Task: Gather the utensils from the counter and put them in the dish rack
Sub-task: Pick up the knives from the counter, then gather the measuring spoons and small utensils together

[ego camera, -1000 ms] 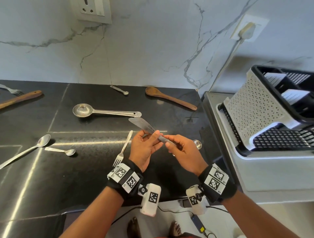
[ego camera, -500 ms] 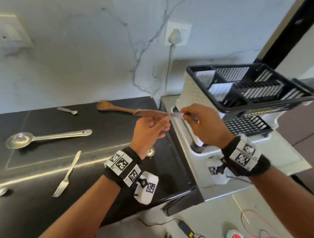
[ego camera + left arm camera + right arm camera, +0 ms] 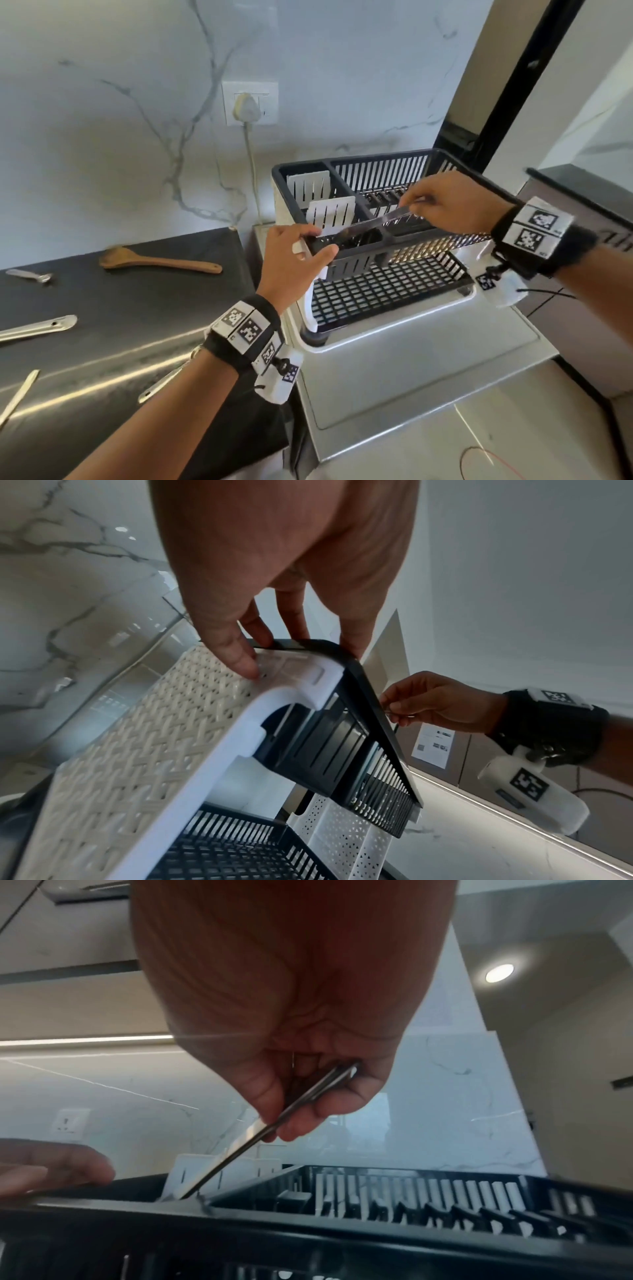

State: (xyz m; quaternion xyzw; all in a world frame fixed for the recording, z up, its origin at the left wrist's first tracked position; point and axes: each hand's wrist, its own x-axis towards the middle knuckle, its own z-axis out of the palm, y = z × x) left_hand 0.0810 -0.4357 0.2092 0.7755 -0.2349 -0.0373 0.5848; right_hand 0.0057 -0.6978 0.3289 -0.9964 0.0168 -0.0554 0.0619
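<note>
A steel knife (image 3: pixel 373 221) slants down to the left, its blade tip inside the front-left compartment of the black-and-white dish rack (image 3: pixel 359 255). My right hand (image 3: pixel 411 202) pinches the knife's handle end above the rack. In the right wrist view the knife (image 3: pixel 291 1112) runs from my right hand (image 3: pixel 284 1123) down past the rack's black rim (image 3: pixel 342 1229). My left hand (image 3: pixel 308 243) rests on the rack's front-left corner with nearly straight fingers and holds nothing. The left wrist view shows my left hand (image 3: pixel 274 647) touching the rim and the woven white side (image 3: pixel 154 737).
On the black counter (image 3: pixel 120 308) lie a wooden spoon (image 3: pixel 157 262), a small spoon (image 3: pixel 30 275), a ladle handle (image 3: pixel 37 329) and more steel handles (image 3: pixel 164 380). The rack stands on a steel drainboard (image 3: pixel 411 377). A plugged wall socket (image 3: pixel 248 106) sits behind it.
Both hands carried the knife right, from over the counter to the rack. The left hand let go of the blade and now rests on the rack's corner; the blade points down into the compartment.
</note>
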